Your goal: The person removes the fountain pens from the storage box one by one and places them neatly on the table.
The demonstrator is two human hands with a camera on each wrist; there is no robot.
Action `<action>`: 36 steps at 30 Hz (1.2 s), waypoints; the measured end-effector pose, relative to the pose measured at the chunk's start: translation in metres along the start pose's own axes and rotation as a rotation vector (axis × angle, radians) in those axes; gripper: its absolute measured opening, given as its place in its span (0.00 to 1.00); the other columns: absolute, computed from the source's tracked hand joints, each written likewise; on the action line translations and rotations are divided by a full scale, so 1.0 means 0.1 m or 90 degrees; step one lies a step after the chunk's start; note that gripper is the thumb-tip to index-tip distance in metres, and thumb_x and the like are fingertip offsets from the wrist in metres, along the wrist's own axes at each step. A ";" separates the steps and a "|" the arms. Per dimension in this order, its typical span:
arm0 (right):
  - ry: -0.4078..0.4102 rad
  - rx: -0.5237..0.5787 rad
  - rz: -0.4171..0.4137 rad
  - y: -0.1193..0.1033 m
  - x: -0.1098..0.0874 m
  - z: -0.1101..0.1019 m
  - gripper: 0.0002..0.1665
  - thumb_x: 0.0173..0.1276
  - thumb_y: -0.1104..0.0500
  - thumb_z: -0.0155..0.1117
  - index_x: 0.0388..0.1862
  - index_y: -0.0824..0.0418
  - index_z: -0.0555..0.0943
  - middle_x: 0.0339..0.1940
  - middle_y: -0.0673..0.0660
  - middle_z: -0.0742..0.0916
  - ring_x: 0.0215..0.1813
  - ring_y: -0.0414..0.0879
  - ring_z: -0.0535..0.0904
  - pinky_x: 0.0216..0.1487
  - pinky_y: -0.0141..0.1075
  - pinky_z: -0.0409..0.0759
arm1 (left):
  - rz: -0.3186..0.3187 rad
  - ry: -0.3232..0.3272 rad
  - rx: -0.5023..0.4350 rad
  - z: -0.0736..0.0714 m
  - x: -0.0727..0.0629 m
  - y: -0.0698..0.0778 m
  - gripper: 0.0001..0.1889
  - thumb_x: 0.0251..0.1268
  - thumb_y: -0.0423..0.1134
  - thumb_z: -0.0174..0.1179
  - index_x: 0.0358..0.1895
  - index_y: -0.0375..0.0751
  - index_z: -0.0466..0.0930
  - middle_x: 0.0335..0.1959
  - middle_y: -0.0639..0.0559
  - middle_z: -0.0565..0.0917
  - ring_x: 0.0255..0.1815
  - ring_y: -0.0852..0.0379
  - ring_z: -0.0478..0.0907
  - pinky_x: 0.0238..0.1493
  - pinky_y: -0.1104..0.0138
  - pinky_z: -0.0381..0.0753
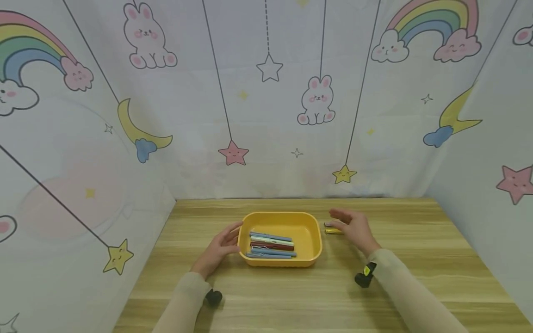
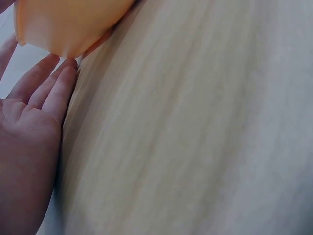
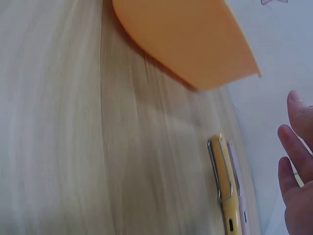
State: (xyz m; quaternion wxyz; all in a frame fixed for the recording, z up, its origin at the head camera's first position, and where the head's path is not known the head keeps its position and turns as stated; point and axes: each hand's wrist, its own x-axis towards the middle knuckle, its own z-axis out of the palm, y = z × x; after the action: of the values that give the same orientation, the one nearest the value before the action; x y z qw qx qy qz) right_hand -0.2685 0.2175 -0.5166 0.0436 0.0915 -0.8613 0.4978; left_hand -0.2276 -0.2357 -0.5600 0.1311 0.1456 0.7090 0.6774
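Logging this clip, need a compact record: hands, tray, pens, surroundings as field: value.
left hand: left hand at the left side of the tray, fingertips against its wall
right hand: right hand above the table near the loose pens, holding nothing
container: yellow tray, upright on the table
tray contents: blue, pale green and dark red pens, side by side; exact count unclear
loose pens: yellow pen and pale pen, side by side, right of the tray
surface: wood-grain table
backdrop: printed sheet with rabbits, stars, rainbows

A pale backdrop (image 1: 266, 115) printed with rainbows (image 1: 430, 15), rabbits (image 1: 315, 104), moons (image 1: 128, 124) and stars (image 1: 233, 154) rises behind a wood-grained table (image 1: 283, 296)
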 end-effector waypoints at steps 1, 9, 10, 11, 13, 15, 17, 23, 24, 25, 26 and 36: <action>-0.002 0.012 0.003 -0.02 0.01 0.02 0.29 0.69 0.62 0.75 0.67 0.67 0.82 0.61 0.66 0.88 0.65 0.62 0.84 0.63 0.48 0.83 | 0.000 -0.001 0.000 0.00 0.00 0.00 0.39 0.72 0.28 0.63 0.83 0.49 0.59 0.83 0.38 0.60 0.82 0.39 0.61 0.73 0.68 0.70; -0.039 0.070 -0.040 -0.13 0.06 0.16 0.27 0.71 0.64 0.73 0.68 0.67 0.81 0.62 0.66 0.87 0.65 0.62 0.84 0.59 0.42 0.86 | 0.001 -0.002 0.001 -0.01 0.01 -0.02 0.40 0.72 0.29 0.64 0.83 0.49 0.59 0.83 0.39 0.61 0.82 0.38 0.61 0.75 0.65 0.70; -0.041 0.074 -0.044 -0.15 0.06 0.18 0.27 0.71 0.64 0.73 0.68 0.67 0.81 0.62 0.65 0.87 0.65 0.62 0.84 0.59 0.43 0.86 | 0.002 -0.003 0.003 -0.01 0.00 -0.02 0.40 0.72 0.29 0.64 0.84 0.49 0.59 0.83 0.39 0.61 0.82 0.38 0.61 0.75 0.64 0.69; -0.043 0.078 -0.045 -0.16 0.07 0.19 0.27 0.71 0.63 0.73 0.68 0.66 0.81 0.62 0.65 0.87 0.65 0.61 0.83 0.60 0.44 0.85 | 0.004 -0.005 0.005 -0.01 0.01 -0.02 0.40 0.72 0.29 0.64 0.84 0.49 0.59 0.83 0.39 0.61 0.82 0.38 0.61 0.76 0.63 0.69; -0.046 0.085 -0.044 -0.18 0.08 0.23 0.27 0.71 0.62 0.73 0.68 0.66 0.81 0.62 0.64 0.87 0.66 0.61 0.83 0.62 0.46 0.84 | 0.004 -0.007 0.008 -0.02 0.01 -0.04 0.40 0.72 0.29 0.63 0.84 0.50 0.59 0.83 0.39 0.61 0.81 0.38 0.61 0.77 0.61 0.68; -0.052 0.095 -0.039 -0.22 0.09 0.26 0.28 0.72 0.62 0.73 0.69 0.65 0.81 0.63 0.63 0.87 0.67 0.60 0.83 0.63 0.48 0.83 | 0.003 -0.006 0.010 -0.02 0.01 -0.04 0.40 0.72 0.29 0.64 0.84 0.50 0.59 0.83 0.40 0.61 0.82 0.38 0.61 0.77 0.61 0.67; -0.057 0.104 -0.033 -0.26 0.10 0.30 0.28 0.72 0.62 0.72 0.70 0.64 0.81 0.65 0.62 0.87 0.67 0.60 0.82 0.64 0.49 0.83 | 0.002 -0.004 0.012 -0.02 0.02 -0.05 0.40 0.72 0.30 0.64 0.83 0.51 0.59 0.83 0.40 0.62 0.81 0.39 0.62 0.77 0.61 0.68; -0.080 0.124 -0.031 -0.41 0.12 0.43 0.28 0.73 0.65 0.71 0.70 0.64 0.80 0.66 0.63 0.86 0.68 0.60 0.82 0.66 0.48 0.82 | -0.008 0.005 0.020 -0.01 0.01 -0.05 0.39 0.72 0.31 0.65 0.83 0.52 0.60 0.83 0.41 0.63 0.81 0.40 0.62 0.77 0.60 0.67; -0.086 0.127 -0.033 -0.44 0.12 0.46 0.27 0.73 0.65 0.70 0.70 0.64 0.80 0.66 0.63 0.85 0.68 0.60 0.82 0.66 0.48 0.82 | -0.009 0.005 0.020 -0.01 0.01 -0.05 0.39 0.72 0.31 0.64 0.83 0.52 0.60 0.83 0.41 0.62 0.81 0.40 0.62 0.77 0.58 0.67; -0.091 0.138 -0.035 -0.46 0.12 0.48 0.28 0.73 0.66 0.70 0.70 0.65 0.80 0.66 0.63 0.85 0.68 0.60 0.81 0.66 0.48 0.81 | -0.010 0.005 0.018 0.00 0.00 -0.05 0.39 0.72 0.31 0.64 0.83 0.52 0.60 0.83 0.41 0.63 0.81 0.40 0.62 0.78 0.57 0.66; -0.099 0.143 -0.035 -0.52 0.11 0.50 0.28 0.73 0.67 0.69 0.71 0.66 0.79 0.67 0.65 0.85 0.69 0.62 0.80 0.67 0.49 0.81 | -0.012 0.007 0.015 0.00 0.00 -0.05 0.39 0.72 0.30 0.64 0.83 0.53 0.61 0.83 0.41 0.63 0.81 0.40 0.62 0.78 0.56 0.66; -0.130 0.143 -0.028 -0.62 0.19 0.73 0.28 0.72 0.67 0.70 0.71 0.64 0.80 0.68 0.63 0.85 0.70 0.60 0.80 0.67 0.50 0.80 | -0.006 0.007 0.012 0.00 0.01 -0.02 0.40 0.72 0.30 0.64 0.83 0.50 0.60 0.83 0.39 0.62 0.82 0.39 0.61 0.78 0.57 0.66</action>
State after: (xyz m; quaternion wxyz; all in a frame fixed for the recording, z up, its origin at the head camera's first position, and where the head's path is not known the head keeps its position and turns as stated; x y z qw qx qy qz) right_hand -0.2732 0.1221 -0.4968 -0.0435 0.1645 -0.7980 0.5782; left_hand -0.2286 -0.2349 -0.5622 0.1287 0.1399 0.7167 0.6710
